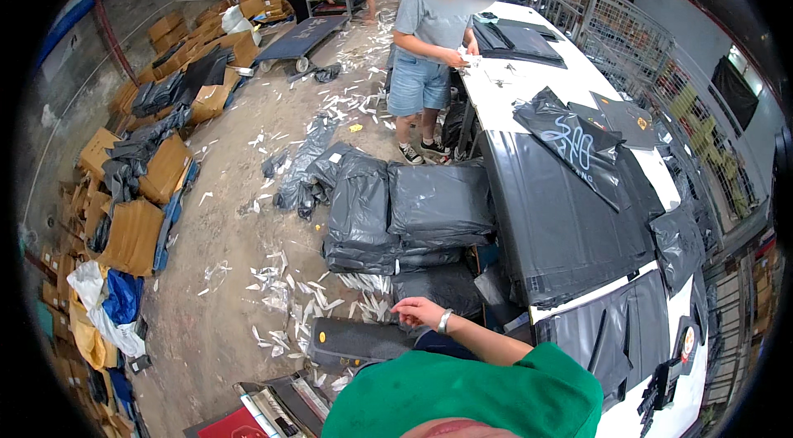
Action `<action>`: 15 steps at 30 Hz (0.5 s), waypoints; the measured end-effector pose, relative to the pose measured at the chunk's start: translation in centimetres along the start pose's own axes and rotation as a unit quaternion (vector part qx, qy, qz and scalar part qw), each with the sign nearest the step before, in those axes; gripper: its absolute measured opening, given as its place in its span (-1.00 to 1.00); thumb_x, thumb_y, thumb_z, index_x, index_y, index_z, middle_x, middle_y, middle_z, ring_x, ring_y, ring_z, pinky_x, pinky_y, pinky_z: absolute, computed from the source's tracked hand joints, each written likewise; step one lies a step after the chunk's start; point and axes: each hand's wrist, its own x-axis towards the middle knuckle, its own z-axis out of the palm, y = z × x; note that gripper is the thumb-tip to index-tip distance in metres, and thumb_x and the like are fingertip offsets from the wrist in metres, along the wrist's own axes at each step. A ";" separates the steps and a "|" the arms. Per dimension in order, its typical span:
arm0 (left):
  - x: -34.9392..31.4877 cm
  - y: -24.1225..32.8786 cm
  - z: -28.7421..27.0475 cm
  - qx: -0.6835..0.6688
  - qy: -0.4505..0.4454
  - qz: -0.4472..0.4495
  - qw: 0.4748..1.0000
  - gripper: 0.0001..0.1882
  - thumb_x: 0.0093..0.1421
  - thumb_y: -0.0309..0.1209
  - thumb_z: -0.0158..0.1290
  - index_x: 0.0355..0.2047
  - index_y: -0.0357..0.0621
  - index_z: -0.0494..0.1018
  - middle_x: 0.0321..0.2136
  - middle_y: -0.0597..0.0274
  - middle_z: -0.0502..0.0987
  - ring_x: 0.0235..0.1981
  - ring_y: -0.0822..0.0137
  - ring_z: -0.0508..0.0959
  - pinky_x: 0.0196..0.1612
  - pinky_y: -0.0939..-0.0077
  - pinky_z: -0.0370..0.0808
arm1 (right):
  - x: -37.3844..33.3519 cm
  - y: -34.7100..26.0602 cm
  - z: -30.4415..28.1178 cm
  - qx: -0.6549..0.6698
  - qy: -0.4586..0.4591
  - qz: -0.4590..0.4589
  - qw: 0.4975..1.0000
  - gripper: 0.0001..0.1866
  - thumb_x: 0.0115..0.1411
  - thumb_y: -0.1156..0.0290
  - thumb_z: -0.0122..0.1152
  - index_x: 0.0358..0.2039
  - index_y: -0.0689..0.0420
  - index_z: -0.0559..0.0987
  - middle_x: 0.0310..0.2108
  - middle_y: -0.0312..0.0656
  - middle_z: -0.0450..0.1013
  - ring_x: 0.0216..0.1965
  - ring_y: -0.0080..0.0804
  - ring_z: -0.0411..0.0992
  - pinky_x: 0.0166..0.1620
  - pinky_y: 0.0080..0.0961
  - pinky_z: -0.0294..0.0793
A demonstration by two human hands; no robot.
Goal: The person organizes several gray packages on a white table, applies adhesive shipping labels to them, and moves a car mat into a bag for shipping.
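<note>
My right hand [419, 312], a silver bracelet at its wrist, reaches across the front of my green shirt. Its fingers are loosely bent and a little apart, with nothing visible in them. Below it in the picture is a dark padded surface [363, 342] with a yellow round mark. A bundle wrapped in black plastic [438, 289] lies just beyond the hand, with larger black-wrapped bundles [438, 198] stacked behind. To the right, a white-topped table [673, 388] carries black plastic sheets [570, 223] and a printed black bag [570, 141]. My left hand is out of view.
A person in a grey shirt [425, 66] stands at the table's far side, handling something small and white. White paper strips [281, 298] litter the floor. Opened cardboard boxes [136, 232] line the left wall. Farther back are a flat cart [301, 37] and two people.
</note>
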 end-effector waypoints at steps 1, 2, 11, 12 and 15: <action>0.2 0.3 0.2 0.003 -0.005 0.019 1.000 -0.72 0.12 -0.25 -0.15 -0.32 -0.25 0.29 -0.52 0.18 0.45 -0.44 0.34 0.45 -0.41 0.41 0.38 | 0.3 -0.2 0.5 -0.027 -0.013 -0.006 1.000 -0.80 0.17 0.32 -0.05 -0.28 0.11 0.47 -0.58 -0.41 0.34 -0.59 -0.72 0.23 -0.54 -0.77 0.21; 0.4 0.5 0.4 0.006 -0.010 0.040 0.999 -0.70 0.13 -0.25 -0.15 -0.30 -0.26 0.30 -0.51 0.17 0.45 -0.44 0.34 0.46 -0.40 0.41 0.39 | 0.7 0.0 0.6 -0.061 -0.019 -0.012 0.998 -0.80 0.16 0.31 -0.05 -0.27 0.09 0.48 -0.56 -0.40 0.36 -0.59 -0.72 0.25 -0.53 -0.76 0.24; 2.3 2.1 1.7 0.071 -0.079 0.171 0.979 -0.62 0.12 -0.21 -0.14 -0.21 -0.30 0.35 -0.46 0.12 0.49 -0.40 0.29 0.49 -0.38 0.36 0.41 | 3.4 6.1 -4.9 -0.152 0.092 0.011 0.984 -0.79 0.13 0.26 0.00 -0.34 0.12 0.48 -0.59 -0.35 0.38 -0.65 -0.66 0.26 -0.59 -0.72 0.26; 2.3 1.3 1.1 0.098 -0.079 0.162 0.979 -0.62 0.11 -0.21 -0.14 -0.22 -0.30 0.35 -0.46 0.11 0.49 -0.40 0.27 0.49 -0.38 0.35 0.41 | 3.2 7.8 -6.4 -0.114 0.123 0.030 0.985 -0.79 0.13 0.27 0.00 -0.36 0.13 0.49 -0.62 -0.34 0.36 -0.65 -0.65 0.27 -0.60 -0.71 0.26; 2.5 -1.8 -0.6 0.189 -0.078 0.131 0.970 -0.63 0.10 -0.21 -0.13 -0.24 -0.28 0.37 -0.45 0.09 0.49 -0.40 0.23 0.48 -0.37 0.33 0.41 | 0.5 14.2 -12.4 -0.010 0.246 0.073 0.966 -0.82 0.08 0.31 0.05 -0.50 0.16 0.47 -0.69 -0.32 0.31 -0.67 -0.58 0.28 -0.66 -0.64 0.22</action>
